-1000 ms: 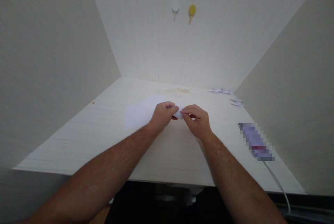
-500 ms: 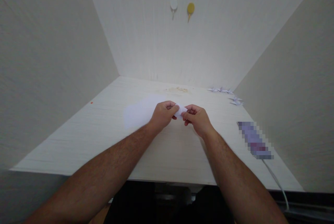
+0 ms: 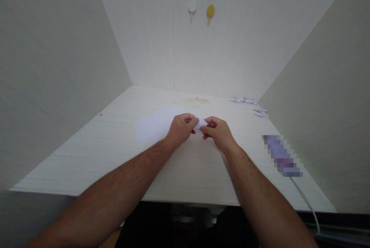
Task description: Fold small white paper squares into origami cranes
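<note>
A small folded piece of white paper (image 3: 199,124) is held between my two hands above the table. My left hand (image 3: 182,128) pinches its left side, thumb on top. On its right side, my right hand (image 3: 217,131) grips the edge between thumb and fingers. The fingers hide part of the paper, and its folds are too small to make out. Sheets of white paper (image 3: 153,123) lie flat on the table just left of my left hand.
Several folded paper cranes (image 3: 245,101) line the back right of the white table (image 3: 95,159). A blurred-out flat device (image 3: 280,155) with a cable (image 3: 305,198) lies at the right. Walls enclose three sides; a white hook (image 3: 192,6) and yellow hook (image 3: 211,10) hang at the back.
Both hands keep their hold on the folded paper with hardly any motion. The whole view has shifted very slightly.
</note>
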Motion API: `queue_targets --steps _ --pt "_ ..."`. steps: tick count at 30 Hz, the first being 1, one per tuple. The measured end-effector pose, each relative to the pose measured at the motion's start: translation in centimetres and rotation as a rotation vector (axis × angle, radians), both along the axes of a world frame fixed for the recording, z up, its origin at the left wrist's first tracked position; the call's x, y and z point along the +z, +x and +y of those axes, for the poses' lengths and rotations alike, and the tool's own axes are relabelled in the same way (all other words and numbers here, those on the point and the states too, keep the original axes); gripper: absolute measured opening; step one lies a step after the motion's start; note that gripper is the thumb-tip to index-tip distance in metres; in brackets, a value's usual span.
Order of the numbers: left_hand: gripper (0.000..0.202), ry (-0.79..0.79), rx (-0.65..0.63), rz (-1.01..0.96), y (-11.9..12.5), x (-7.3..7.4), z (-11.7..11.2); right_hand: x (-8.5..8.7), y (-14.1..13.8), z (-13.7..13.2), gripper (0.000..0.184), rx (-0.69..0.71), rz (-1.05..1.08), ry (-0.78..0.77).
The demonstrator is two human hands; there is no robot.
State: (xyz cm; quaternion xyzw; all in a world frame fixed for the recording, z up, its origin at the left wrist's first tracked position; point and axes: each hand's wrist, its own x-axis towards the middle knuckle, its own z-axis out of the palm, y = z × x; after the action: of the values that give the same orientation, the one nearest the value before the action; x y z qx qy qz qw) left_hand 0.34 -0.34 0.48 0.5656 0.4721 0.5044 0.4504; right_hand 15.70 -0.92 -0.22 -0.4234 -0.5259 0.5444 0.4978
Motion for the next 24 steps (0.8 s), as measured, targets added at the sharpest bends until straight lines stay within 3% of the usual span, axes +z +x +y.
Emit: queue_targets --steps 15,24 --pt "0.023 0.068 0.064 0.056 0.16 -0.42 -0.09 0.05 -0.35 -0.11 0.019 -0.013 -0.041 -0.002" --pt "0.022 0.115 0.029 0.071 0.12 -0.25 -0.25 0.20 -0.55 -0.24 0.022 -0.038 0.026 -0.052"
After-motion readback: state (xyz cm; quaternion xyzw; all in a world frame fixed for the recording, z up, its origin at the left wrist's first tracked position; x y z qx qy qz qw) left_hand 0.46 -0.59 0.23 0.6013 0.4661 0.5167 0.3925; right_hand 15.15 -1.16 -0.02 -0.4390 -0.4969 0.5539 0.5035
